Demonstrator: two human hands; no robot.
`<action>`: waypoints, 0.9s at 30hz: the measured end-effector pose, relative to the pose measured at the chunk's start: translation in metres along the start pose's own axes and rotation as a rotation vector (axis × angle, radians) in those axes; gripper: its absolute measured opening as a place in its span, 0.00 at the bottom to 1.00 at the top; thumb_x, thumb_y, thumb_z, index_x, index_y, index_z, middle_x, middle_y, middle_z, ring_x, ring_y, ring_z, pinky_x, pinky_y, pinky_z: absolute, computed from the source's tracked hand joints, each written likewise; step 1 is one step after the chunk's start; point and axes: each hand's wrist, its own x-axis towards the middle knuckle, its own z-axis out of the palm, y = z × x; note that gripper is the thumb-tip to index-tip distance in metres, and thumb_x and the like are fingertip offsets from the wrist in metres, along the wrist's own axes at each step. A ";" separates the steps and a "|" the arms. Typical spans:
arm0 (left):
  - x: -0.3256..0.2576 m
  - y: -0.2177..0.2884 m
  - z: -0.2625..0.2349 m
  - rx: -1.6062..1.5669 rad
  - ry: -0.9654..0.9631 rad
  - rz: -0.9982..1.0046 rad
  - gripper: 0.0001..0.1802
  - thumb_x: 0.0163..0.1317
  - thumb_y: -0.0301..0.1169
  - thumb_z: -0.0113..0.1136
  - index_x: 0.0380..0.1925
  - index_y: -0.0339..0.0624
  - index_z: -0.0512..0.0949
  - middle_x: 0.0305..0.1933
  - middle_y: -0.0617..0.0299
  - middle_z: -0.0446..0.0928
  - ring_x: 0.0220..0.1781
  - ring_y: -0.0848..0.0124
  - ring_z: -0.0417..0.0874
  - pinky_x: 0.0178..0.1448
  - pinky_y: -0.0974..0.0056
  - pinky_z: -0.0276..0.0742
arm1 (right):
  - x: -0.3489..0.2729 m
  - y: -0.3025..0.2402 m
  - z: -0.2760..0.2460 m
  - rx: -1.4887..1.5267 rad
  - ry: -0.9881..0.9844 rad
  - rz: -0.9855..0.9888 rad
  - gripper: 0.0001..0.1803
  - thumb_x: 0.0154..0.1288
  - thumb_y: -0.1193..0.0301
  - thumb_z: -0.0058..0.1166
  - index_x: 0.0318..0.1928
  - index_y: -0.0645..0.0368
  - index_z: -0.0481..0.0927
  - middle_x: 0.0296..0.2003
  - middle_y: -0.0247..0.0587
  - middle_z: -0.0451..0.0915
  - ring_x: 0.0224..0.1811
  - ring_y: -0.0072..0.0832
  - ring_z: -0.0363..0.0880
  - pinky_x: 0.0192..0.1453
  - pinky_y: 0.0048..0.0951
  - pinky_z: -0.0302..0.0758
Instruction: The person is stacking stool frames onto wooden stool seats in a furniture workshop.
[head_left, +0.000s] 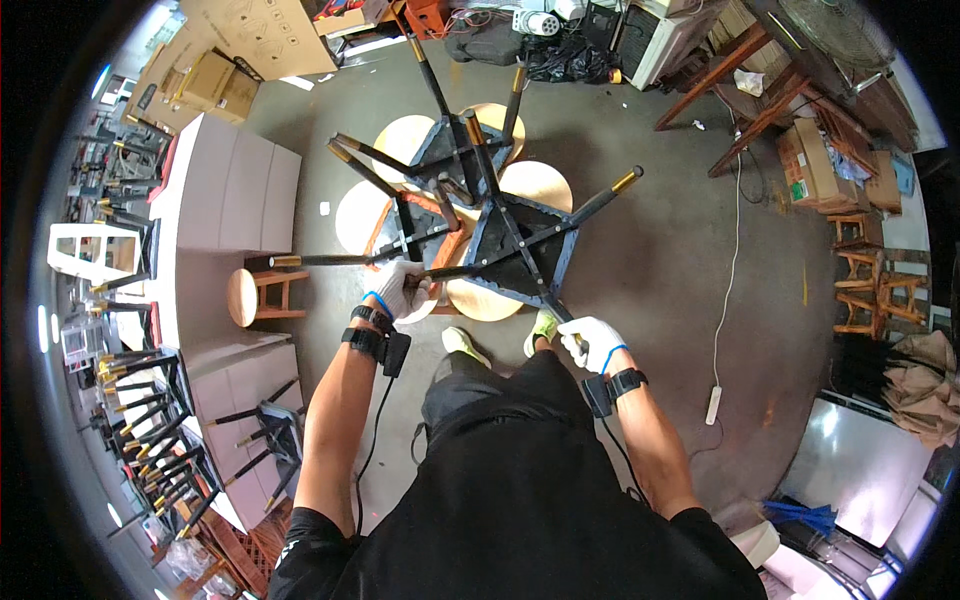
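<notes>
White gloves cover both hands. My left hand [402,289] is closed around a dark, gold-tipped leg of an upturned chair with a blue-edged seat [552,262]. My right hand [594,345] grips another leg of this chair, at the near right. Its two other legs point up and away from me. Behind it another upturned blue-edged chair [440,150] stands legs up, and at the left is one with an orange-edged seat [376,236]. Round pale wooden discs, such as the near one [487,302], show around and under the seats; their supports are mostly hidden.
At the left, a white cabinet [235,190] stands beside a small round wooden stool [242,297] and many dark-legged chairs. A white cable with a power strip [713,405] runs along the floor at the right. Cardboard boxes [808,165] and wooden stools [858,290] line the right side.
</notes>
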 end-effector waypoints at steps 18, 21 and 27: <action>0.053 0.056 -0.017 0.079 -0.022 -0.042 0.11 0.67 0.33 0.54 0.27 0.40 0.74 0.23 0.63 0.76 0.20 0.75 0.78 0.22 0.73 0.79 | 0.065 0.005 0.031 0.195 0.077 0.038 0.23 0.63 0.61 0.55 0.12 0.52 0.67 0.12 0.34 0.69 0.10 0.23 0.61 0.12 0.23 0.52; 0.054 0.059 -0.021 0.076 -0.076 -0.011 0.10 0.66 0.33 0.55 0.27 0.40 0.74 0.24 0.62 0.77 0.21 0.74 0.79 0.24 0.72 0.79 | 0.067 0.003 0.032 0.168 0.006 0.004 0.21 0.62 0.62 0.57 0.13 0.52 0.69 0.11 0.35 0.69 0.09 0.24 0.61 0.12 0.24 0.53; 0.073 0.062 -0.039 0.102 -0.084 0.008 0.11 0.68 0.34 0.53 0.29 0.38 0.75 0.24 0.63 0.78 0.21 0.75 0.79 0.25 0.72 0.79 | 0.082 0.003 0.041 0.155 0.023 0.046 0.19 0.61 0.62 0.56 0.15 0.53 0.71 0.11 0.40 0.71 0.09 0.32 0.69 0.12 0.28 0.57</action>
